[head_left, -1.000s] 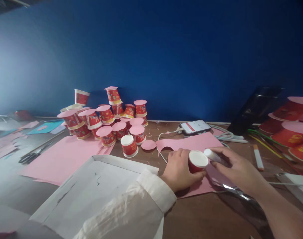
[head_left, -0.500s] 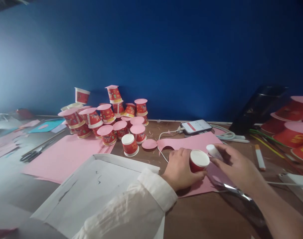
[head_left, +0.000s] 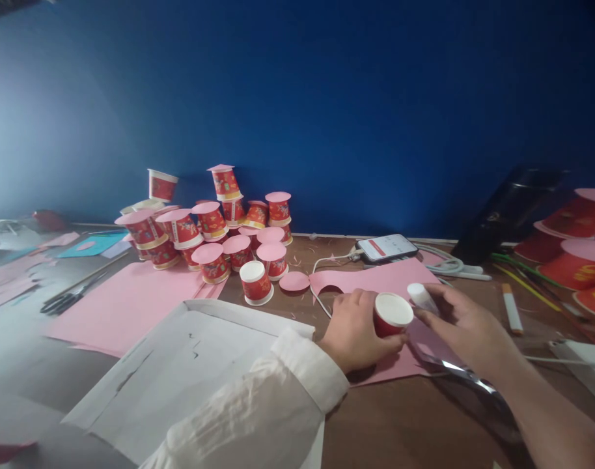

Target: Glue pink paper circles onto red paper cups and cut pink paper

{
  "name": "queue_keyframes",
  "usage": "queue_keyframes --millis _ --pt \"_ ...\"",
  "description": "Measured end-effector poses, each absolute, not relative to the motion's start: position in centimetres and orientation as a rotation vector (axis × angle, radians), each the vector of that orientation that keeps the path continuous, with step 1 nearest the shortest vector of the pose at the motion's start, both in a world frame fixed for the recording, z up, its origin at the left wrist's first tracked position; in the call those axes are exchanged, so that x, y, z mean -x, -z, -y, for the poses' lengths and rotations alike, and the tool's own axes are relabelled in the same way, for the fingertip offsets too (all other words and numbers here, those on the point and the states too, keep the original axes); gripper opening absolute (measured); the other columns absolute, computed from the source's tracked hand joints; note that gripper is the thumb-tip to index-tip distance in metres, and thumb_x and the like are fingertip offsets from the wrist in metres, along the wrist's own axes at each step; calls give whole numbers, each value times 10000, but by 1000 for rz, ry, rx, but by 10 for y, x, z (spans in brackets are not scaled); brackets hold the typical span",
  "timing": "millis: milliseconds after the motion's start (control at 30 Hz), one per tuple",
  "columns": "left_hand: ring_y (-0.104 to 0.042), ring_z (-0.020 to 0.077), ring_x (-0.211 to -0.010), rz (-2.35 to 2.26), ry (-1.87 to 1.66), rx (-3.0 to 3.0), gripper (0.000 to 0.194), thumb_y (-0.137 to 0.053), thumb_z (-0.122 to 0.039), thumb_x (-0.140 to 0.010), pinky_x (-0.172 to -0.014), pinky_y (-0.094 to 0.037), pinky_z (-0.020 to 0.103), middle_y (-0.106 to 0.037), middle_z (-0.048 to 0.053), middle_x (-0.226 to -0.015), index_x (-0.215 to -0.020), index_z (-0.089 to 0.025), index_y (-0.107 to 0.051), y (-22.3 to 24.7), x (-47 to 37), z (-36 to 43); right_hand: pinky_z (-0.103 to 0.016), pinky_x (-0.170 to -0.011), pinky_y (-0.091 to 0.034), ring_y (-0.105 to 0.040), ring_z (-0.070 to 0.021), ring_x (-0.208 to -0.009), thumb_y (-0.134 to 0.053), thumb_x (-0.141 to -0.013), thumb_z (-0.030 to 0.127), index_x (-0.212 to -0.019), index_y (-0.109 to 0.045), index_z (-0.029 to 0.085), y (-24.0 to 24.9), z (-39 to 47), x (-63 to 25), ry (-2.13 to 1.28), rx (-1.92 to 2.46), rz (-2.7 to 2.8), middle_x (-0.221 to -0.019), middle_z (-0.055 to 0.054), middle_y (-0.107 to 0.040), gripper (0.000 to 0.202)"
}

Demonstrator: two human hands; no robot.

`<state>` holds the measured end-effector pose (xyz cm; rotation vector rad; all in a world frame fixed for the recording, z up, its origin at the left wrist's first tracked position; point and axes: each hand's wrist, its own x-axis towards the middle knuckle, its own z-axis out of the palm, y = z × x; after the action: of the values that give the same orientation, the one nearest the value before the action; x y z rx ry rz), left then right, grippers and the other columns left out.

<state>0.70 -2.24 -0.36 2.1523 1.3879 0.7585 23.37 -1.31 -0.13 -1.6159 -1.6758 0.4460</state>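
My left hand (head_left: pixel 359 332) is wrapped round a red paper cup (head_left: pixel 393 314) whose white end faces up, over pink paper (head_left: pixel 390 280). Just right of the cup, my right hand (head_left: pixel 466 326) pinches a small white stick-shaped tube (head_left: pixel 422 298), its white end near the cup's edge. Another red cup (head_left: pixel 256 283) stands with its white end up, beside a pink paper disc (head_left: pixel 294 281) lying on the table. Behind them is a group of red cups topped with pink discs (head_left: pixel 237 245), some stacked.
A phone (head_left: pixel 386 248) with a white cable lies at the back. Scissors (head_left: pixel 466 376) lie under my right hand. Pink sheets (head_left: pixel 131 306) and a white paper folder (head_left: pixel 190 365) cover the left. More red cups (head_left: pixel 583 270) and a black bottle (head_left: pixel 507 212) stand right.
The view has shifted very slightly. Both hands keep their hold, and the cup and the tube stay almost in the same place.
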Motion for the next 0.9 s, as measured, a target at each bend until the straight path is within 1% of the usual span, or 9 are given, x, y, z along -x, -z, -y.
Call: queue_keyframes --millis 133,200,333,433,600,700,767,833,900 --pt "-677 376 -1235 -1387 -770 -2145 584 -872 -519 -832 -1162 -496 570 -723 160 -1298 -1252 -189 -635 3 -7 23 -511 -968 -621 -803 -380 -1062 -720 -774 582 -1143 -780 287 -6 13 -233 -532 1643 1701 -1136 -75 -860 476" --pt "-681 377 -1223 -1390 -771 -2138 580 -869 -528 -834 -1155 -499 578 -726 158 -1288 -1245 -190 -638 3 -7 23 -507 -993 -623 -801 -387 -1082 -720 -775 572 -1131 -785 280 -8 14 -231 -585 1607 1742 -1146 -83 -860 465" --pt "-679 387 -1232 -1392 -764 -2126 616 -876 -546 -823 -1151 -504 582 -725 159 -1295 -1267 -188 -643 3 -7 23 -482 -996 -632 -799 -390 -1101 -743 -794 588 -1142 -792 268 -8 16 -231 -666 1545 1777 -1160 -91 -858 475" --pt "-670 395 -1256 -1388 -756 -2135 635 -873 -538 -830 -1164 -494 588 -721 170 -1312 -1295 -170 -645 3 -7 23 -474 -993 -631 -798 -384 -1098 -752 -796 583 -1159 -791 272 -7 17 -234 -666 1553 1774 -1141 -85 -859 479" --pt "-672 393 -1254 -1378 -753 -2144 643 -874 -548 -832 -1164 -497 592 -722 172 -1304 -1294 -163 -647 2 -6 23 -460 -952 -646 -810 -366 -1043 -762 -766 592 -1097 -789 270 -14 20 -234 -677 1551 1805 -1107 -76 -860 463" --pt "-674 389 -1254 -1385 -759 -2145 633 -864 -549 -839 -1159 -501 588 -721 167 -1305 -1298 -173 -643 2 -6 23 -474 -994 -639 -812 -360 -1045 -765 -750 590 -1081 -802 272 -15 20 -237 -671 1549 1797 -1085 -68 -862 460" --pt "-676 389 -1251 -1387 -753 -2147 634 -854 -561 -847 -1154 -504 588 -720 167 -1305 -1302 -175 -640 3 -6 23 -492 -1053 -619 -800 -372 -1119 -777 -755 598 -1134 -814 279 -11 20 -242 -658 1567 1789 -1149 -65 -861 497" --pt "-678 389 -1245 -1389 -743 -2150 647 -857 -583 -842 -1150 -507 585 -719 167 -1302 -1297 -177 -640 3 -6 23 -517 -1113 -589 -774 -387 -1214 -780 -777 621 -1230 -808 295 -6 18 -249 -644 1580 1773 -1268 -63 -844 559" --pt "-678 387 -1242 -1396 -739 -2152 656 -864 -595 -834 -1150 -508 581 -717 164 -1302 -1292 -181 -641 4 -6 23 -537 -1142 -571 -763 -393 -1247 -774 -796 641 -1305 -787 307 -2 17 -254 -637 1565 1762 -1339 -65 -824 609"
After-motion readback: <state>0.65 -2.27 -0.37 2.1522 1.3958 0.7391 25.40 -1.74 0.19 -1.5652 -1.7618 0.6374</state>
